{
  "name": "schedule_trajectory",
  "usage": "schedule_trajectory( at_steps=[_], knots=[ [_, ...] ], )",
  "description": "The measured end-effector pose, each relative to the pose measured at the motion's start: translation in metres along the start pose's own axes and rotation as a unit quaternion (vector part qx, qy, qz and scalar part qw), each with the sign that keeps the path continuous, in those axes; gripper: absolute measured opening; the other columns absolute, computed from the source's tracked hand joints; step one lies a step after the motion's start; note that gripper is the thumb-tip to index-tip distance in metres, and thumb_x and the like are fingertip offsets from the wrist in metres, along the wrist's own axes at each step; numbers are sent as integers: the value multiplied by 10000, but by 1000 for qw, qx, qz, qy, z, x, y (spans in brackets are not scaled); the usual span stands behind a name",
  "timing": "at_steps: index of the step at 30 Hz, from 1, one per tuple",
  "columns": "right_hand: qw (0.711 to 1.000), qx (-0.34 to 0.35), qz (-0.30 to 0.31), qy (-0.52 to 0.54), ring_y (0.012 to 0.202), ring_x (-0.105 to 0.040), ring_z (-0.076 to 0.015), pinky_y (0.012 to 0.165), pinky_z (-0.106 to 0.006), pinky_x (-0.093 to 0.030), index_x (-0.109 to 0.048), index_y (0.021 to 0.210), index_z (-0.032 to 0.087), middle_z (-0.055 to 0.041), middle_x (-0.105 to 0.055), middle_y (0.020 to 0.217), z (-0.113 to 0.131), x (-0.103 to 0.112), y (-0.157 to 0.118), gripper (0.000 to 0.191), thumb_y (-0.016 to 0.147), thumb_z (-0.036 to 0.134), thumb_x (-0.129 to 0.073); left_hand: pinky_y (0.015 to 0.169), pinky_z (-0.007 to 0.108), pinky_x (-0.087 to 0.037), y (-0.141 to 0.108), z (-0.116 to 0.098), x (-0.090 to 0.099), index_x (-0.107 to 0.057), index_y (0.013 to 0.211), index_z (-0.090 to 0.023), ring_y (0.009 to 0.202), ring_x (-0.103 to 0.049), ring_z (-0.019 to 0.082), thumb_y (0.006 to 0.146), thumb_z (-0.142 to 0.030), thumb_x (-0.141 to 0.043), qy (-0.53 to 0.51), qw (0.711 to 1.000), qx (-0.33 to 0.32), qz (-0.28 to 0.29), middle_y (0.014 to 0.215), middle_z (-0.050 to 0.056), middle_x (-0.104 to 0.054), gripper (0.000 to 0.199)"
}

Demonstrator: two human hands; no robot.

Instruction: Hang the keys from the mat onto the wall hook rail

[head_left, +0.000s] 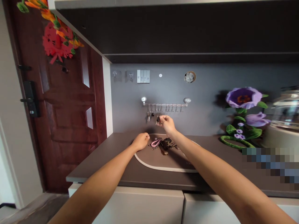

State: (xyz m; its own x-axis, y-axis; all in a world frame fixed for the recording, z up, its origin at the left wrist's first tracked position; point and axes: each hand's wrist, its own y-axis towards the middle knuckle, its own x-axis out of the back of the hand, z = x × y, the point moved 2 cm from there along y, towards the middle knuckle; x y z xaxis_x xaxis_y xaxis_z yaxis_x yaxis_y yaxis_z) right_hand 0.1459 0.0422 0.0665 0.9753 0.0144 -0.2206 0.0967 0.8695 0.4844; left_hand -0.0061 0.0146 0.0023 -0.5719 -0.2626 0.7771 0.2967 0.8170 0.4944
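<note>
My right hand is raised just below the hook rail on the wall, its fingertips pinching a bunch of keys with a black head. To the left of it, a silver bunch of keys and a black-headed key hang from the rail's hooks. My left hand rests at the left edge of a brown mat, fingers curled in; whatever they may hold is hidden. Between my hands lies a pile of keys, with a pink loop strap and a brown key holder.
Low overhead hangs a dark cabinet. Purple flowers and a clear-topped container stand on the right of the counter. A dark red door is at the left. Two clear hooks are on the wall.
</note>
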Motion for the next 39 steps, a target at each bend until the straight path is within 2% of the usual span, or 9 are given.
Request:
schedule_trajectory(
  at_steps=[4, 11, 16, 25, 39],
  knots=[
    [999, -30, -35, 16, 549, -504, -67, 555, -232, -516, -504, 709, 160, 20, -517, 625, 5, -10, 18, 41, 735, 186, -521, 612, 230, -355, 1, 0, 0, -585, 737, -153, 639, -523, 132, 789, -168, -382, 2, 1000, 3, 2, 675, 36, -601, 211],
    [994, -63, -85, 28, 493, -513, -60, 497, -201, -489, -500, 667, 155, 18, -535, 575, 5, -25, 42, 101, 757, 114, -480, 643, 235, -361, 2, 0, -1, -591, 748, -153, 691, -536, 138, 788, -164, -391, 18, 1000, 9, 10, 728, 48, -617, 204],
    [991, -74, -109, 19, 470, -508, -60, 477, -195, -474, -508, 659, 158, 17, -544, 550, -2, -31, 55, 94, 747, 126, -499, 618, 230, -359, 2, 1, -2, -591, 746, -153, 650, -530, 133, 790, -160, -391, 13, 1000, 10, 16, 699, 42, -610, 205],
    [985, -97, -136, 38, 466, -506, -56, 447, -171, -455, -510, 651, 153, 20, -529, 536, -9, -31, 57, 121, 763, 123, -481, 620, 237, -356, 2, -1, -1, -580, 731, -158, 670, -536, 144, 773, -153, -383, 16, 1000, 12, 16, 713, 47, -619, 202],
    [987, -87, -130, -31, 480, -467, -46, 476, -166, -429, -494, 664, 153, 39, -493, 562, -23, -22, 56, 128, 788, 152, -463, 651, 242, -370, 2, -1, 2, -598, 746, -150, 698, -549, 149, 783, -170, -383, 29, 999, 10, 22, 736, 59, -632, 219]
  ],
)
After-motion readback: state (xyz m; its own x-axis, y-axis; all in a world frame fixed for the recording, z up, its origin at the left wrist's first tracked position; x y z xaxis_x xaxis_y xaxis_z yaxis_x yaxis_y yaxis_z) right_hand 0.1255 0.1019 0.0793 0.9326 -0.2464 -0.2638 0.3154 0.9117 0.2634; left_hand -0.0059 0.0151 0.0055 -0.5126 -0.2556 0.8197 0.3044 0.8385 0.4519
